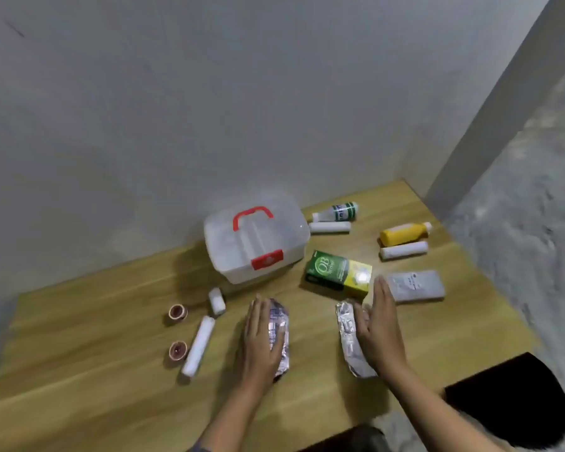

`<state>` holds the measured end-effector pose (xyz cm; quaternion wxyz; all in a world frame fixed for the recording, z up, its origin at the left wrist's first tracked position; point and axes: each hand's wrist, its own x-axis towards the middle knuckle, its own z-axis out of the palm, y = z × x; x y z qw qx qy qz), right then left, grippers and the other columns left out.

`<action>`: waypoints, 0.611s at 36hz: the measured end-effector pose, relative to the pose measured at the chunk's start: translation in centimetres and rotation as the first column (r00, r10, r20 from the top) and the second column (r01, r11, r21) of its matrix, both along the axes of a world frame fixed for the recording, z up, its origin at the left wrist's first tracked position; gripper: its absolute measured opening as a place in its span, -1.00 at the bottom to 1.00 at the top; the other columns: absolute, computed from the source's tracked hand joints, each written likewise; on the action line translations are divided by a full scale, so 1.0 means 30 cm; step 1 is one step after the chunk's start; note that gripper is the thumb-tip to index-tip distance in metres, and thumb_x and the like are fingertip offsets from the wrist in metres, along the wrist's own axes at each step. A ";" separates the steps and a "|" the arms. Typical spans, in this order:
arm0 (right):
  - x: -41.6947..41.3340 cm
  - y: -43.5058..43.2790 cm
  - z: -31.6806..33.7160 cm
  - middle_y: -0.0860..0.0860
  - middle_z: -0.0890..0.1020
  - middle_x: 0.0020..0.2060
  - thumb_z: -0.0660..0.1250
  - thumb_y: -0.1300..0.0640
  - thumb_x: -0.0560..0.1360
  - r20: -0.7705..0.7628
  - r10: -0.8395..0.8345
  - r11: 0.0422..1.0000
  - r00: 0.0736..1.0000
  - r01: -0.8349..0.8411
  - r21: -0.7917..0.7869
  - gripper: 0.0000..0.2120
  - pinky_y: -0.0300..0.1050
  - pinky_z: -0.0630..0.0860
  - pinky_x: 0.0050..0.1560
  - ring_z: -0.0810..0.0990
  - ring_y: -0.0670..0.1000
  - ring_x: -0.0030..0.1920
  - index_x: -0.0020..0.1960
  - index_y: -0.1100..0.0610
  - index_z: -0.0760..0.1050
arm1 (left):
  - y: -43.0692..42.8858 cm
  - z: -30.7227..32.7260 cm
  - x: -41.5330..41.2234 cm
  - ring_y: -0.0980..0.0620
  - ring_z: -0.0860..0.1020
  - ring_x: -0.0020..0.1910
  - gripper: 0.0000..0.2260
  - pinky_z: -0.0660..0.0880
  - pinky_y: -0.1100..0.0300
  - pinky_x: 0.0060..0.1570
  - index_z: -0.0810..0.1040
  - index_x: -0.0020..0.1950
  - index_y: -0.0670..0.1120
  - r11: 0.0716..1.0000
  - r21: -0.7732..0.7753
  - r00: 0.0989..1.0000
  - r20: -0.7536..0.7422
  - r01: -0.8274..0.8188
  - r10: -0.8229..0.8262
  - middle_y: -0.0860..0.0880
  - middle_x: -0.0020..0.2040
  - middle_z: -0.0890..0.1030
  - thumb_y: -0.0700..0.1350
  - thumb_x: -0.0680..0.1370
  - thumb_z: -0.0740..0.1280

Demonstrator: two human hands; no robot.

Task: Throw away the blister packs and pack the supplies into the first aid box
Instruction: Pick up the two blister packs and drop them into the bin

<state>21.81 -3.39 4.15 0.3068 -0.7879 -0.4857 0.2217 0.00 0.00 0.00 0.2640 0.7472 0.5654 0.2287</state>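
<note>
Two silver blister packs lie on the wooden table (79, 370) in front of me. My left hand (258, 340) rests flat, palm down, on the left blister pack (280, 331), thumb across its foil. My right hand (379, 327) lies flat against the right side of the right blister pack (348, 340), thumb touching it. Neither hand has its fingers curled round a pack. Behind them by the wall stands the first aid box (222, 256), translucent white with a red handle and red latch, its lid shut.
Right of the box: a green-and-yellow carton (336, 274), a grey packet (416, 285), a yellow bottle (403, 233), a green-labelled bottle (338, 212), two white rolls (403, 251) (330, 227). Left: two more rolls (198, 345) (216, 300) and two small round red pots (177, 312). A black bin (509, 402) sits beyond the table's right edge.
</note>
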 end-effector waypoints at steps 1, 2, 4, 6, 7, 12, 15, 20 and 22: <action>0.004 -0.022 -0.024 0.12 0.10 0.52 0.21 0.12 0.55 0.002 -0.022 0.999 1.000 0.022 -0.029 -0.38 -0.12 0.03 0.46 0.06 0.07 0.52 0.49 0.22 0.00 | -0.011 -0.020 -0.008 -0.08 0.20 0.46 -0.38 0.10 0.15 0.39 0.19 0.47 -0.14 0.999 -0.036 1.000 -0.010 -0.016 0.016 -0.06 0.49 0.19 0.24 0.55 0.01; 0.008 -0.038 -0.047 0.14 0.10 0.52 0.22 0.11 0.55 0.015 -0.033 0.997 0.999 0.034 -0.066 -0.38 -0.10 0.04 0.47 0.06 0.09 0.52 0.49 0.25 0.01 | -0.014 -0.036 -0.016 -0.11 0.22 0.45 -0.35 0.08 0.13 0.39 0.21 0.46 -0.16 0.998 -0.044 0.998 -0.043 -0.052 0.050 -0.10 0.48 0.23 0.26 0.53 0.01; 0.001 -0.086 -0.094 0.18 0.10 0.51 0.22 0.05 0.55 0.027 -0.030 0.981 0.999 0.035 -0.191 -0.35 -0.04 0.02 0.50 0.05 0.12 0.52 0.49 0.28 0.01 | -0.035 -0.062 -0.032 -0.15 0.21 0.46 -0.28 0.05 0.11 0.39 0.21 0.46 -0.17 0.990 -0.097 0.989 -0.118 -0.100 0.088 -0.17 0.48 0.25 0.31 0.48 0.04; -0.012 -0.103 -0.131 0.20 0.07 0.52 0.20 -0.06 0.54 0.065 0.008 0.964 0.998 0.010 -0.266 -0.30 -0.05 -0.05 0.51 0.01 0.13 0.53 0.49 0.28 -0.01 | -0.036 -0.078 -0.029 -0.14 0.16 0.48 -0.23 0.02 0.10 0.42 0.21 0.46 -0.17 0.979 -0.137 0.983 -0.121 -0.151 0.135 -0.18 0.49 0.23 0.34 0.43 0.06; -0.020 -0.099 -0.140 0.19 0.05 0.52 0.18 -0.10 0.53 0.095 0.034 0.960 0.995 -0.006 -0.279 -0.27 -0.07 -0.10 0.50 -0.01 0.13 0.53 0.49 0.28 -0.02 | -0.031 -0.075 -0.021 -0.11 0.13 0.49 -0.23 0.03 0.06 0.44 0.21 0.46 -0.17 0.973 -0.161 0.984 -0.099 -0.163 0.148 -0.16 0.49 0.21 0.32 0.42 0.08; -0.090 -0.050 -0.143 0.17 0.02 0.53 0.22 -0.01 0.54 0.095 0.123 0.961 0.988 -0.095 -0.260 -0.32 -0.06 -0.11 0.49 -0.06 0.15 0.53 0.50 0.25 -0.01 | -0.016 -0.040 0.014 -0.06 0.24 0.45 -0.43 0.19 0.01 0.41 0.29 0.42 -0.13 0.973 -0.206 0.993 0.022 -0.107 0.114 -0.06 0.46 0.30 0.03 0.46 0.29; -0.114 -0.030 -0.136 0.25 0.22 0.46 0.33 0.09 0.49 0.083 0.081 0.976 0.993 -0.063 -0.209 -0.39 0.05 0.12 0.46 0.15 0.25 0.47 0.43 0.28 0.20 | -0.010 -0.020 0.018 -0.05 0.38 0.32 -0.50 0.29 0.15 0.27 0.38 0.37 -0.11 0.966 -0.223 0.987 0.053 -0.133 0.149 -0.07 0.35 0.43 -0.12 0.45 0.42; -0.101 -0.012 -0.127 0.12 0.40 0.28 0.51 0.11 0.32 -0.094 0.006 0.993 0.996 -0.018 -0.121 -0.38 -0.16 0.29 0.24 0.33 0.10 0.29 0.31 0.19 0.36 | 0.012 0.009 0.007 0.08 0.45 0.12 -0.56 0.28 0.57 -0.03 0.47 0.24 -0.03 0.946 -0.302 0.978 0.132 -0.117 0.163 0.06 0.11 0.46 -0.20 0.39 0.45; -0.103 -0.007 -0.121 0.10 0.41 0.17 0.56 0.15 0.25 -0.165 -0.023 0.996 0.986 0.007 -0.093 -0.39 -0.19 0.35 0.14 0.39 0.06 0.18 0.22 0.18 0.40 | 0.021 0.017 0.005 0.11 0.46 0.10 -0.58 0.28 0.61 -0.06 0.48 0.21 -0.01 0.929 -0.356 0.971 0.169 -0.100 0.169 0.09 0.10 0.47 -0.22 0.39 0.45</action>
